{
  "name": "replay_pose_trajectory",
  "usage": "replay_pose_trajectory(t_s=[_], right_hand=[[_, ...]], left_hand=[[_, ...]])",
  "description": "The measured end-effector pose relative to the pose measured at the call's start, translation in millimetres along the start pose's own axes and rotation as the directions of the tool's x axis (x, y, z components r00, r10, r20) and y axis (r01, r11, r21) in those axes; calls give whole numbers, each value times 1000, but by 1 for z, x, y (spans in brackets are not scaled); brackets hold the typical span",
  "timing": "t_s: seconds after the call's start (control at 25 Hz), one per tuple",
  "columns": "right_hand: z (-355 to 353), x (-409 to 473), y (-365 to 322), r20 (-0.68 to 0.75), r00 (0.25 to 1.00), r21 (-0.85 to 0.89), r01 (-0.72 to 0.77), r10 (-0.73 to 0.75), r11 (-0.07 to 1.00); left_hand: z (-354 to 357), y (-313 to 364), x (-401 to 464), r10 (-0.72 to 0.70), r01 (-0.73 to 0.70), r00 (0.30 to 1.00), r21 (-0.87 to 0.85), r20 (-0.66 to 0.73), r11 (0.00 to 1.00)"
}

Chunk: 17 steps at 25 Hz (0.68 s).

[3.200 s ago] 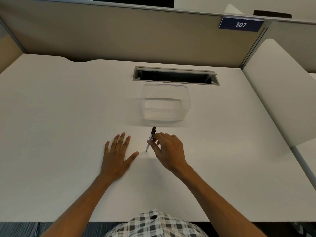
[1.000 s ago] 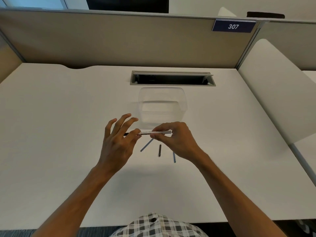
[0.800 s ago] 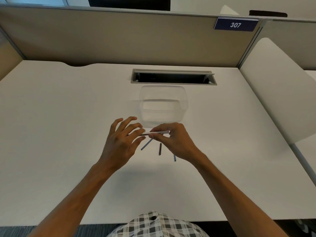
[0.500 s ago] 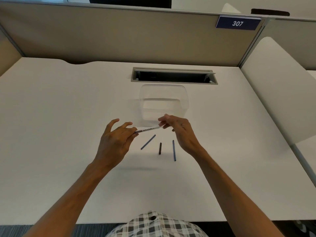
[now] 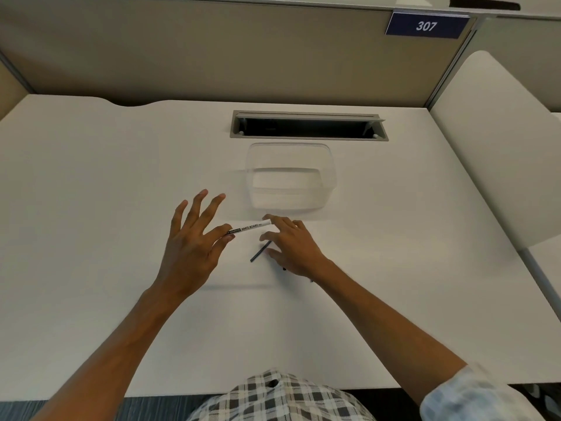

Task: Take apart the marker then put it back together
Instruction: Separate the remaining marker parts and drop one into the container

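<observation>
My left hand (image 5: 194, 247) pinches the white marker barrel (image 5: 249, 228) by its left end between thumb and forefinger, holding it level above the desk. The barrel reads "WHITE BOARD". My right hand (image 5: 293, 246) hovers low over the loose parts with its fingers spread, holding nothing. A thin dark rod (image 5: 260, 251) lies on the desk under those fingers. Two other dark parts are mostly hidden beneath my right palm; only their ends show.
A clear plastic container (image 5: 290, 179) stands just beyond my hands. Behind it is an open cable slot (image 5: 308, 127) in the white desk (image 5: 91, 208). A beige partition with a "307" sign (image 5: 426, 25) closes the back, and a white panel stands at the right.
My right hand let go of the barrel's right end and dropped toward the loose parts on the desk. My left hand keeps the barrel and has spread its other fingers.
</observation>
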State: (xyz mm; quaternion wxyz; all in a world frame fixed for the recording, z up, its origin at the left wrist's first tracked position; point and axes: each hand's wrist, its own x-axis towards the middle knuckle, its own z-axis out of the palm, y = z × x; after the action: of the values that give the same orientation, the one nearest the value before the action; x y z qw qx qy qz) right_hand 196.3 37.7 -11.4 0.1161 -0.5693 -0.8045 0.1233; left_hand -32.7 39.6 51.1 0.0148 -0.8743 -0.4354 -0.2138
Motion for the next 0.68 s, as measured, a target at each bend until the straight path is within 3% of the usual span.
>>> replay_pose_trajectory(t_s=[0.32,0.68], right_hand=[[7,6,1,1,998,-52,57,-57,997],[-22,14,9,-198,975,-89,80,-96,993]], left_hand=[[5,1,1,-25,24,999,23,46,999],[7,-1,5,-78,79,996,-19,44,997]])
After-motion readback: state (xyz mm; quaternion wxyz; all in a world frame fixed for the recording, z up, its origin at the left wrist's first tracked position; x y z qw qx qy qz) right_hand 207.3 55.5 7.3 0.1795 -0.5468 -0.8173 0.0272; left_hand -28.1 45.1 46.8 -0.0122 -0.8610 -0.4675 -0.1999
